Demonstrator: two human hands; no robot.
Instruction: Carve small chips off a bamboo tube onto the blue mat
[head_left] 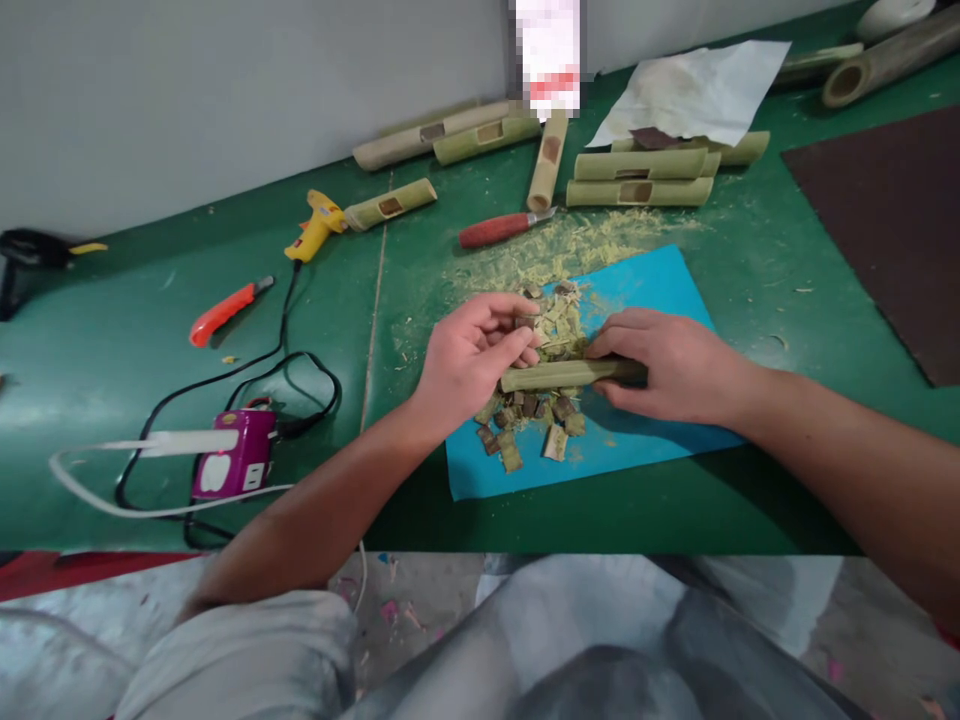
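Note:
My right hand (667, 365) is closed round one end of a green bamboo tube (551, 376), which lies level above a blue sheet (675, 280). At the tube's other end, my left hand (480, 350) pinches a small brownish piece (524, 322) between thumb and fingers; it looks like a bamboo chip, partly hidden. Below the tube, several cut bamboo chips (555, 442) lie on the sheet, some green and some dark brown. Pale shavings (564, 325) are heaped behind the tube, between my hands.
Beyond the sheet lies a red-handled knife (495, 230), with several notched bamboo tubes (637, 192) behind. To the left are a yellow glue gun (319, 225), an orange utility knife (221, 315) and a purple power adapter (236, 455) with cords. A dark brown board (892, 230) lies right.

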